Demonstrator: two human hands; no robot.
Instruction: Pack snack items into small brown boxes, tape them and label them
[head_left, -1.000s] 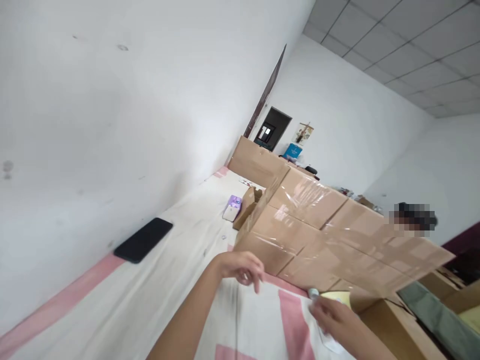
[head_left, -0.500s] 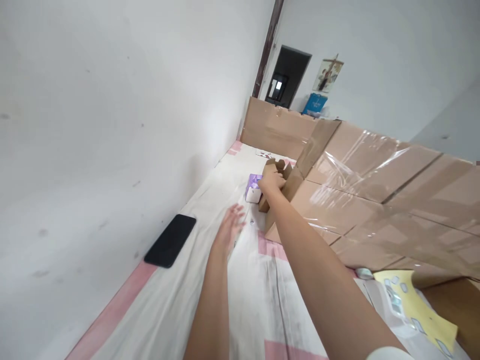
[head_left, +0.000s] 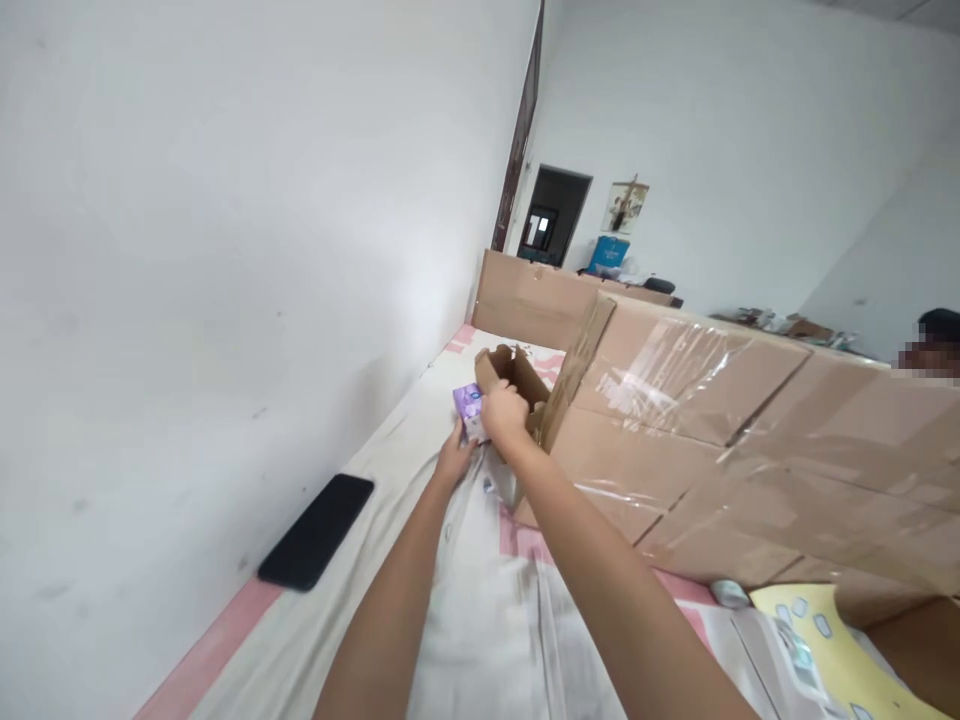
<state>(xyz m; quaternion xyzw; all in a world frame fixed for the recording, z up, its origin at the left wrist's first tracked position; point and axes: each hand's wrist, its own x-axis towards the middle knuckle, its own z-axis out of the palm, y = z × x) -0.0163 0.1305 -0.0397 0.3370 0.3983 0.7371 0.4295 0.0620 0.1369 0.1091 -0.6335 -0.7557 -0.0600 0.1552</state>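
Both my arms reach far forward over a white and pink cloth. My right hand is closed on a small brown cardboard box with open flaps. Just left of it my left hand touches a small purple and white pack from below; its fingers are partly hidden, curled round the pack. The pack and the box sit against each other, beside a long cardboard wall.
A black phone lies on the cloth by the white wall at left. A taped cardboard barrier runs along the right. A yellow sheet with small stickers lies at lower right. Another person's head shows at far right.
My left hand moved forward from the cloth to the purple pack. My right hand stays at the small cardboard box, which has shifted toward me. The camera view tilted up a little.
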